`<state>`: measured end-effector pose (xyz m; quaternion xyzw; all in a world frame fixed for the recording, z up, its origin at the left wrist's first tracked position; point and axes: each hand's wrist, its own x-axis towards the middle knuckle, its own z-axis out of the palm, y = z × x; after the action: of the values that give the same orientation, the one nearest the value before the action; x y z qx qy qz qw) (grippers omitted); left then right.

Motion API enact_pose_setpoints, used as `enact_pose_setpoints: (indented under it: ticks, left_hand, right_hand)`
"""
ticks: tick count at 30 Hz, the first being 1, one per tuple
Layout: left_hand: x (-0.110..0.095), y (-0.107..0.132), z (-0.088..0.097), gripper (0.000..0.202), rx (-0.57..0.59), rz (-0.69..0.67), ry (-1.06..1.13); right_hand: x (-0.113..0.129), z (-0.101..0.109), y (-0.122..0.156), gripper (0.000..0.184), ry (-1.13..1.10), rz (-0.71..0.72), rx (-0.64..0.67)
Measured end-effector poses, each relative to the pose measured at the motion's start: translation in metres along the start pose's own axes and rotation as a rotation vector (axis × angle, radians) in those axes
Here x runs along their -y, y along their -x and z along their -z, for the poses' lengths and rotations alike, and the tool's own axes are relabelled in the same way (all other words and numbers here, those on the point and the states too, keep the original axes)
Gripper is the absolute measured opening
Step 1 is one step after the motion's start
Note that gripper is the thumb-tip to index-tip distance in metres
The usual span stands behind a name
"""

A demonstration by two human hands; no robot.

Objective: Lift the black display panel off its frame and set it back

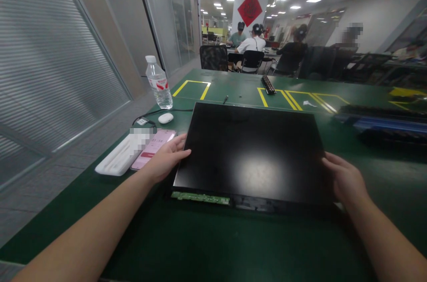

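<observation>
A large black display panel (250, 153) lies flat on the green table (233, 242), with a thin green circuit strip (200, 198) along its near edge. My left hand (167, 159) rests against the panel's left edge, thumb and fingers curled onto it. At the right edge my right hand (343, 179) grips the panel, fingers bent around the rim.
Left of the panel lie a pink phone (153, 148), a white tray (118, 157), a white earbud case (166, 118) with a cable, and a water bottle (159, 82). A small black strip (268, 85) and dark stacked trays (383, 124) sit farther back. Several people sit beyond the table.
</observation>
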<state>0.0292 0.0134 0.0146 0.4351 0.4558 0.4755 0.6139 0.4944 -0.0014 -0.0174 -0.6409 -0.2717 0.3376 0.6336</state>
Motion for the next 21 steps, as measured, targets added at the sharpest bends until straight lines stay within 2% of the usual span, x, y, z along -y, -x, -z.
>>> enact_pose_setpoints:
  ticks: [3,9,18,21]
  left_hand:
    - [0.0009,0.001,0.002,0.073,-0.005,-0.008,0.001]
    - [0.0024,0.0012,0.0038,0.092,0.016,0.015,0.015]
    - [0.0026,0.0003,0.0007,0.098,-0.031,0.013,0.042]
    - [0.0052,-0.001,0.0014,0.088,-0.061,0.008,0.025]
  right_hand:
    - [0.0006,0.0005,0.0001,0.024,0.002,-0.044,-0.014]
    - [-0.0009,0.0021,-0.0027,0.028,-0.005,-0.043,-0.018]
    - [-0.0045,0.0018,-0.0035,0.034,-0.027,-0.032,0.014]
    - [-0.0039,0.0016,-0.0028,0.033,-0.013,-0.026,0.019]
